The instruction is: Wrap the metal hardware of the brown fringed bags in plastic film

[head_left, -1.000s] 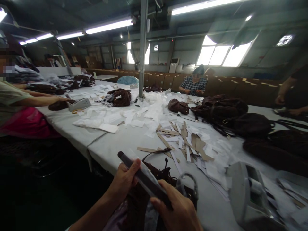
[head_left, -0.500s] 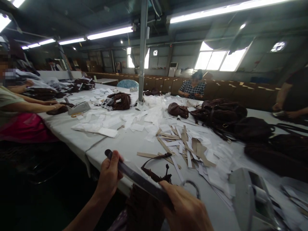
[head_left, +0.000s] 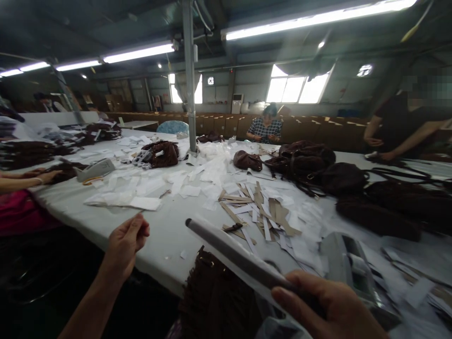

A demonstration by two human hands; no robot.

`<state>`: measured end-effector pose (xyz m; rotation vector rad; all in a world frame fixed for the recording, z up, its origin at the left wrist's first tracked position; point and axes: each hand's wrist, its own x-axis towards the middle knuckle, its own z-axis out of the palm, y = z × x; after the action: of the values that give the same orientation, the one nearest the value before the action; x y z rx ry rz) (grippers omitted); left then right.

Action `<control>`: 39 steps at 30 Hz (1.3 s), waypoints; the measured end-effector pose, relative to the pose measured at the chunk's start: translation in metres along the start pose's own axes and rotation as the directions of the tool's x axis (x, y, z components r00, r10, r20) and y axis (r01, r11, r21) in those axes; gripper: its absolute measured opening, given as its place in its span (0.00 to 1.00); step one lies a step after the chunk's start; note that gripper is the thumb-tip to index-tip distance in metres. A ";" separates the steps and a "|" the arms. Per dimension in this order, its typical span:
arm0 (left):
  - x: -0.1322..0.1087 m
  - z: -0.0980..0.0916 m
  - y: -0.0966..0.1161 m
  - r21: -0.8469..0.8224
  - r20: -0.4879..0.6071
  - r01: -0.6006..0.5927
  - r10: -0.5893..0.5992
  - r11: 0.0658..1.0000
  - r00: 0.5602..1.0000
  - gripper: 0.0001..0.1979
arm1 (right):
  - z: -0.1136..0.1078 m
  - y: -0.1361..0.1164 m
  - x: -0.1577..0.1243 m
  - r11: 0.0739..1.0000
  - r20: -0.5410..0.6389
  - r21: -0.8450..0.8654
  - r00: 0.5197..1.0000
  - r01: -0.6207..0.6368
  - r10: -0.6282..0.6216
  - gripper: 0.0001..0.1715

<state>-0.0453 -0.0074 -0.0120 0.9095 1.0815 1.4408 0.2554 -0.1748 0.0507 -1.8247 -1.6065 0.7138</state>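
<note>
My right hand (head_left: 328,301) grips the near end of a long dark strap (head_left: 233,254) with a pale, see-through wrapping along its edges. The strap slants up and left over the table, its rounded far end free. Left of that end, in the air near the table edge, my left hand (head_left: 123,245) is pinched closed; whatever its fingertips hold, if anything, is too small to make out. Under the strap, a dark brown fringed bag (head_left: 212,292) with small metal eyelets lies against the table's front edge, partly hidden by the strap and right hand.
Cut grey-brown and white strips (head_left: 261,207) lie heaped mid-table (head_left: 169,226). A grey tape dispenser (head_left: 339,263) stands at right, and brown bags (head_left: 307,160) are piled behind it. A metal post (head_left: 190,94) rises from the table. Co-workers are at the left, far side and right.
My left hand has let go of the strap's far end and moved left. My right hand has moved right with the strap. The view has turned to the right.
</note>
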 end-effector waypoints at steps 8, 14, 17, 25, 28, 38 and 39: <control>-0.040 0.057 0.031 0.551 0.705 -0.150 -0.363 0.821 0.609 0.37 | 0.001 -0.026 0.004 1.000 0.271 -0.026 0.962 0.000 0.007 0.14; -0.022 0.098 0.031 0.627 0.778 -0.156 -0.625 0.763 0.070 0.07 | -0.012 -0.020 -0.008 0.998 0.228 -0.010 0.972 -0.065 0.065 0.11; -0.016 0.099 0.025 0.602 0.787 -0.047 -0.583 0.797 0.202 0.12 | -0.006 -0.001 -0.010 0.995 0.158 -0.059 0.984 -0.075 0.084 0.08; -0.056 0.118 -0.011 -0.074 0.559 0.589 -0.456 0.805 0.692 0.18 | 0.052 0.018 0.005 0.964 0.061 0.266 0.998 -0.015 -0.001 0.08; -0.071 0.132 -0.025 -0.276 0.469 0.655 -0.497 0.703 0.730 0.25 | 0.070 0.019 0.007 0.887 -0.015 0.459 0.998 -0.052 0.066 0.08; -0.115 0.130 -0.073 -0.381 0.450 0.622 -0.450 0.684 0.771 0.21 | 0.090 0.030 0.007 0.458 -0.212 0.881 0.964 0.116 0.162 0.19; -0.120 0.127 -0.078 -0.363 0.467 0.616 -0.436 0.699 0.769 0.19 | 0.087 0.029 0.006 0.470 -0.208 0.875 0.967 0.116 0.149 0.18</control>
<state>0.1147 -0.1062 -0.0464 0.3856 0.5774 0.9349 0.2115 -0.1639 -0.0294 -1.0514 -0.7379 1.0177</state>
